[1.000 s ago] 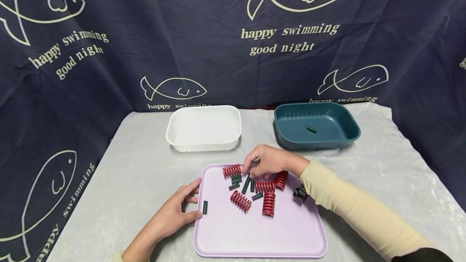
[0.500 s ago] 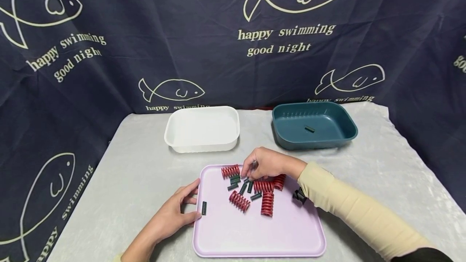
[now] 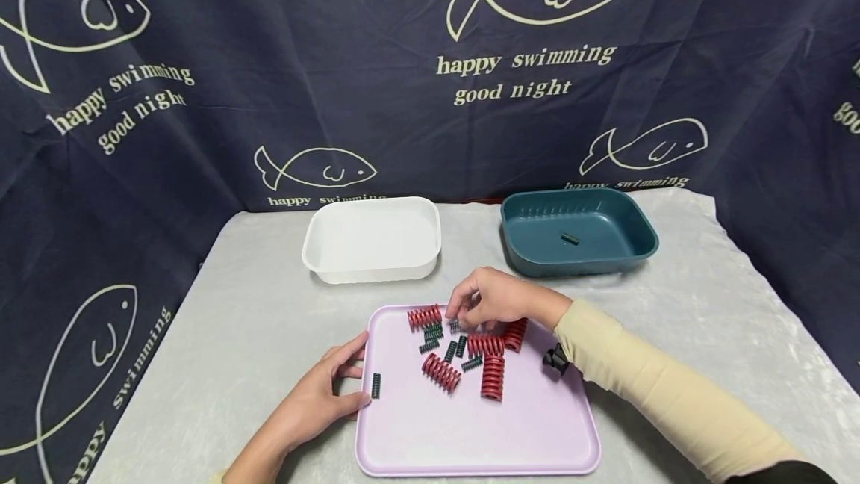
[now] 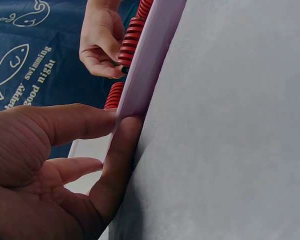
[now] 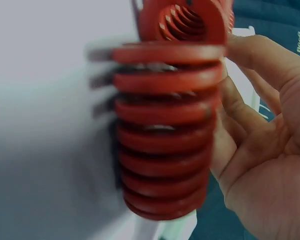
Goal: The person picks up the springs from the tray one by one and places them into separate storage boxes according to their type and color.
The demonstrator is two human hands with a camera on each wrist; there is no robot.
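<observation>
My left hand (image 3: 321, 394) grips the left rim of the lilac tray (image 3: 470, 432), thumb and fingers on either side of the edge in the left wrist view. My right hand (image 3: 493, 299) is over the tray's far edge, thumb and fingertips pinching a small dark green spring (image 3: 455, 326). Beside it lie several more small dark green springs (image 3: 451, 351) and several large red springs (image 3: 441, 373). One small dark spring (image 3: 376, 385) lies apart, near my left thumb. In the right wrist view a large red spring (image 5: 165, 135) covers the right fingertips.
Behind the tray stand a white bin (image 3: 372, 241) on the left and a teal bin (image 3: 537, 267) on the right, with one small dark spring (image 3: 570, 239) in the teal one. A printed navy curtain (image 3: 403, 95) hangs behind the table.
My right hand has drawn one small dark green spring away from the one it lay end to end with, towards the tray's far edge. The left hand stays on the rim.
</observation>
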